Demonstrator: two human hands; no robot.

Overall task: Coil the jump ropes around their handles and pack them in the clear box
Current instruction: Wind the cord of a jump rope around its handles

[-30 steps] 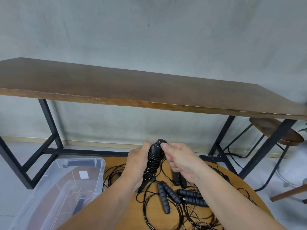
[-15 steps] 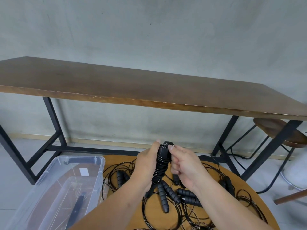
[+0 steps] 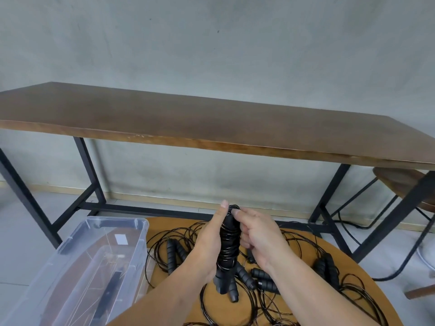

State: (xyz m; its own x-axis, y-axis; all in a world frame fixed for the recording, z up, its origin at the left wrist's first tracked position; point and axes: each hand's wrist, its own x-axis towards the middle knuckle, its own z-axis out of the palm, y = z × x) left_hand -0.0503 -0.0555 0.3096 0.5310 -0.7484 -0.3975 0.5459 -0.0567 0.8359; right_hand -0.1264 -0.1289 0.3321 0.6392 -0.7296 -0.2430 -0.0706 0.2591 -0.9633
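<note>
I hold a black jump rope bundle [image 3: 228,245] upright above the round wooden table [image 3: 164,228], its thin cord wound tightly round the paired handles. My left hand [image 3: 209,243] grips the bundle from the left, thumb raised beside its top. My right hand [image 3: 255,234] pinches the top end of the bundle. Several loose black jump ropes [image 3: 244,277] with foam handles lie tangled on the table below. The clear box [image 3: 77,267] stands open at the left, beside the table.
A long dark wooden table [image 3: 211,128] on black metal legs spans the room behind, close to a grey wall. A round stool [image 3: 400,184] stands at the right under it. A dark flat strip [image 3: 108,292] shows inside or through the box.
The view has shifted down and left slightly. My hands stay on the wound bundle, which now stands more upright, with my left thumb lifted beside its top.
</note>
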